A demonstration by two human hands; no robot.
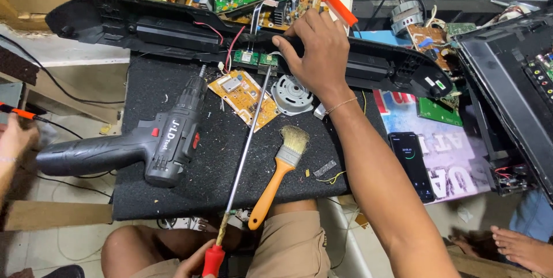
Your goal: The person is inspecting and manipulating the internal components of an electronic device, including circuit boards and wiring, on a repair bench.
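Right hand [315,47] flat on black plastic housing [173,30], left hand [199,261] gripping long screwdriver [245,140].
Right fingers spread, pressing, grasping nothing; left fingers clenched round red handle; shaft runs up from lap, tip at housing's small green board [253,58], just left of right hand, nearer it.

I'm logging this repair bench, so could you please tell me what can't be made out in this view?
- Head view: the right hand hides the part of the long black panel under it.
- The left hand is cut by the bottom edge; its grip on the red-handled screwdriver is partly hidden.
- The phone screen is too small to read.
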